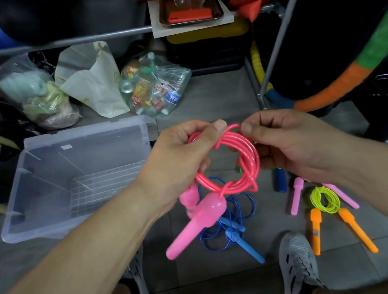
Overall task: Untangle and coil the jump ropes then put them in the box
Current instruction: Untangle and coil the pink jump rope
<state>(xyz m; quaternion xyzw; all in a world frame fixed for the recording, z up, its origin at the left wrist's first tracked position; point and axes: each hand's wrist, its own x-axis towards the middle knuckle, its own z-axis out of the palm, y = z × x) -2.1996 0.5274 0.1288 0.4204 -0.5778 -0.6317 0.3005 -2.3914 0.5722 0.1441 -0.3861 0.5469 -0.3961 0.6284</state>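
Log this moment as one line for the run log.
left hand: grips pink plastic jump rope coil | right hand: pinches coil's top | clear plastic box: no ropes inside | blue rope, yellow rope: floor

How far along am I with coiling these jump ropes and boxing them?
Done: the yellow-green rope lies coiled on the floor. In hand: the left hand and right hand hold the pink rope, mostly coiled. Left: the blue rope lies loose, and the clear box holds no rope yet.
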